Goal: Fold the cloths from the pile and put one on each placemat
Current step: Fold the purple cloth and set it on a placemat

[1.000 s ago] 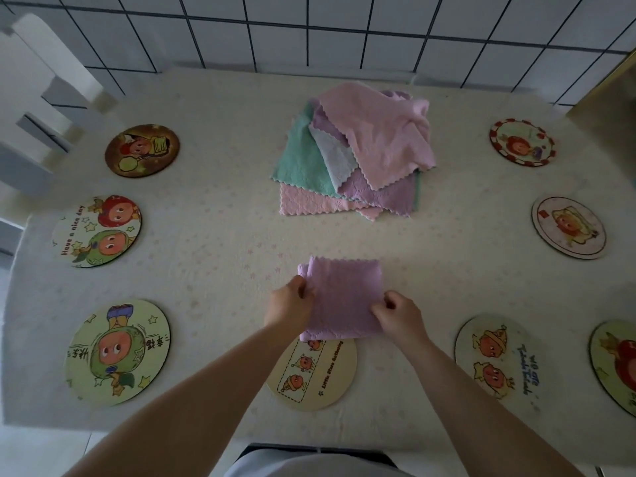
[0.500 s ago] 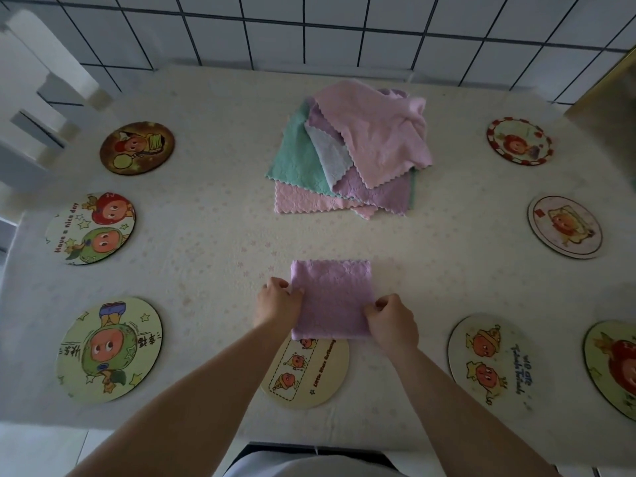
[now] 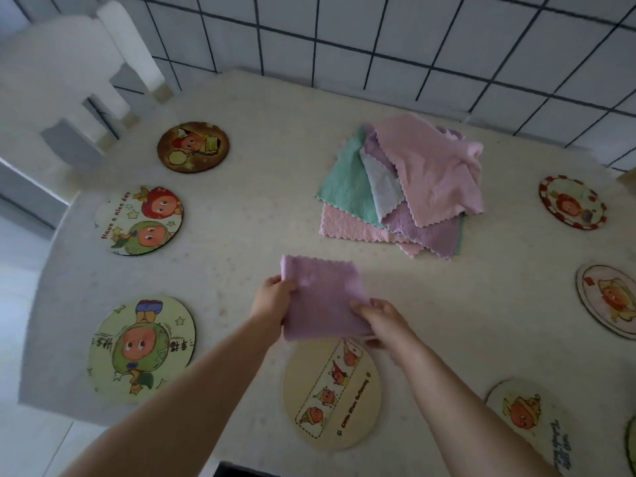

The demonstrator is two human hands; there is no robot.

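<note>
A folded purple cloth is held just above the table between both hands. My left hand grips its left edge and my right hand grips its near right corner. Its near edge overlaps the far rim of a cream round placemat right below it. The pile of pink, purple, green and pale blue cloths lies unfolded at the table's far middle. Round cartoon placemats ring the table: a green one at near left, a white one and a brown one farther back.
More placemats lie on the right: a red-rimmed one, a pale one and a cream one at near right. A white chair stands at the far left corner. A tiled wall backs the table.
The cloth, flat on the table before, is now lifted and tilted in both hands and shifted slightly left. The head camera has swung to the left.
</note>
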